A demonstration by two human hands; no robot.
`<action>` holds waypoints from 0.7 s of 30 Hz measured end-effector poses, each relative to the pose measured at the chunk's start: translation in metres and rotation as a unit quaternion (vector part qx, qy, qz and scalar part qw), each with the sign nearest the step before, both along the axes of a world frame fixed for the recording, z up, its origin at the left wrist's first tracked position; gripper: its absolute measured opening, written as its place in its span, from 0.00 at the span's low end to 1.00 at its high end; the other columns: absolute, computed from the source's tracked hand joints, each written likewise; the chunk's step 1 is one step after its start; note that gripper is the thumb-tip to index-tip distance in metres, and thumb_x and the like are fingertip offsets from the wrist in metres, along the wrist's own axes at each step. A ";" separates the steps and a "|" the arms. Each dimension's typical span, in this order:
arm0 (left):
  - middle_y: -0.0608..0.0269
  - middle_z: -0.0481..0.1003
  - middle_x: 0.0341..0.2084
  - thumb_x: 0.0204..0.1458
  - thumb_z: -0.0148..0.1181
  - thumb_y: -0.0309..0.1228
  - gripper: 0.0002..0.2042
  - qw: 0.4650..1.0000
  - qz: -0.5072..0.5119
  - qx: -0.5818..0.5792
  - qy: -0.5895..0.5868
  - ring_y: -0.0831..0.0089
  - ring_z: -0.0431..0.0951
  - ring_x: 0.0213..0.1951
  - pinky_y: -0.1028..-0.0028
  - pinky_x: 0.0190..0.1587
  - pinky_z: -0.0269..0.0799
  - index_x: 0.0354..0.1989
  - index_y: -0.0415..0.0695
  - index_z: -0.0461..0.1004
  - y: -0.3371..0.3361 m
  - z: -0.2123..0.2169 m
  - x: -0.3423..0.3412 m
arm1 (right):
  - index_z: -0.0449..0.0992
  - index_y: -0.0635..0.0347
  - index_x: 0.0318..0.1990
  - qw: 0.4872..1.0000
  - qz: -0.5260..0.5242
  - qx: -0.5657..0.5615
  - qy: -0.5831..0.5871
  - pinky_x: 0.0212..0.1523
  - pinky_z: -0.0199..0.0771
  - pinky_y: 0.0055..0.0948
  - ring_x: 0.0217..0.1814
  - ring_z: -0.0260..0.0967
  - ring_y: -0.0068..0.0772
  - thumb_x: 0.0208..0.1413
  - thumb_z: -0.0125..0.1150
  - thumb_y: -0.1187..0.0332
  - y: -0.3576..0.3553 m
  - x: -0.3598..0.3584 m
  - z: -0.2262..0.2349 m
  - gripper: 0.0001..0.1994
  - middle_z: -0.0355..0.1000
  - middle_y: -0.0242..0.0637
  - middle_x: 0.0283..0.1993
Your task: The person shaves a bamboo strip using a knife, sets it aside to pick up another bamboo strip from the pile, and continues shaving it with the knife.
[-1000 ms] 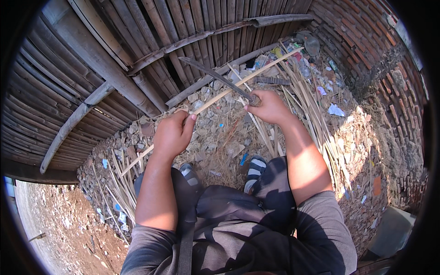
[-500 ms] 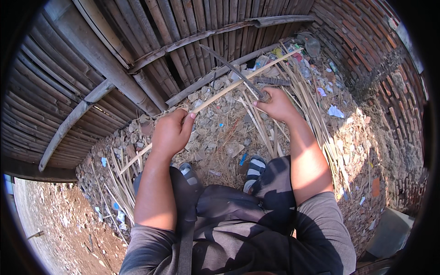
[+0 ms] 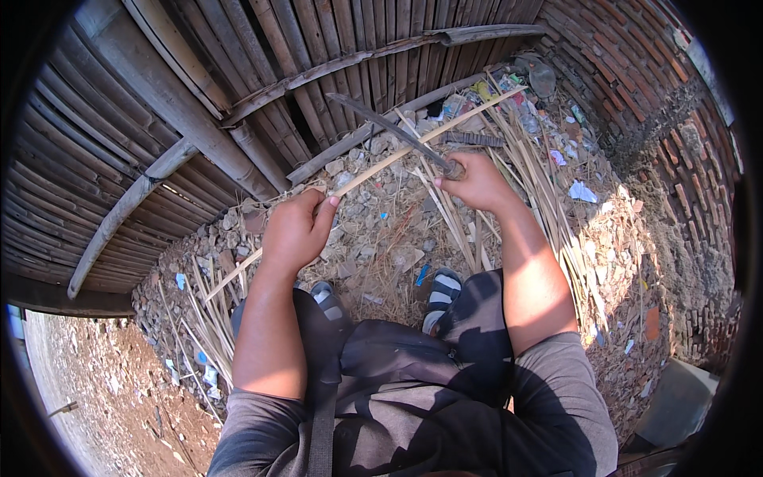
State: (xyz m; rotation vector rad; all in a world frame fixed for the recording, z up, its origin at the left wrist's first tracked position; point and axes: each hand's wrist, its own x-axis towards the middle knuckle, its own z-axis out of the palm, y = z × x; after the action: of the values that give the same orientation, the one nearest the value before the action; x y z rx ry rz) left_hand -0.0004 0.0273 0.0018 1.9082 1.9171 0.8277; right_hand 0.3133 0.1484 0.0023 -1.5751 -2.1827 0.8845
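No text, label, brand, number or sign can be read. The yellow wrapper (image 3: 483, 91) and the pale scrap (image 3: 582, 191) show too small to tell whether they bear print.
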 end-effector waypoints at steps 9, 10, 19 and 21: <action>0.44 0.78 0.27 0.64 0.59 0.43 0.17 1.000 0.006 0.003 0.009 0.44 0.80 0.33 0.56 0.38 0.74 0.36 0.39 0.80 0.000 -0.001 0.001 | 0.80 0.64 0.54 0.999 0.009 0.031 0.006 0.55 0.76 0.42 0.51 0.80 0.52 0.51 0.75 0.58 0.003 0.004 -0.007 0.25 0.81 0.55 0.46; 0.44 0.78 0.26 0.63 0.59 0.43 0.17 1.000 0.003 0.006 0.010 0.43 0.80 0.32 0.54 0.38 0.74 0.35 0.39 0.80 0.000 -0.001 0.001 | 0.80 0.64 0.54 0.999 0.009 0.031 0.006 0.55 0.76 0.42 0.51 0.80 0.52 0.51 0.75 0.58 0.004 0.004 -0.007 0.25 0.81 0.55 0.46; 0.44 0.78 0.26 0.63 0.59 0.43 0.17 1.000 -0.001 -0.002 0.010 0.44 0.80 0.32 0.54 0.38 0.74 0.35 0.39 0.80 0.001 -0.002 0.001 | 0.80 0.65 0.55 0.999 0.026 0.023 -0.028 0.57 0.75 0.41 0.54 0.79 0.54 0.51 0.75 0.56 0.000 -0.005 -0.003 0.28 0.80 0.56 0.50; 0.45 0.78 0.26 0.64 0.59 0.43 0.17 1.000 -0.001 -0.005 0.012 0.45 0.80 0.32 0.57 0.37 0.74 0.36 0.38 0.80 0.000 -0.002 -0.001 | 0.80 0.65 0.55 0.999 0.025 0.015 -0.041 0.55 0.76 0.41 0.52 0.80 0.53 0.50 0.75 0.56 0.001 -0.003 -0.003 0.28 0.81 0.56 0.47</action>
State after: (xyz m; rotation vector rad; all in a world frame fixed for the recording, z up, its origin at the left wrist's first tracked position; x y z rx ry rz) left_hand -0.0013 0.0274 -0.0003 1.9221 1.9289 0.7976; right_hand 0.3098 0.1496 -0.0010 -1.5749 -2.2906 0.8117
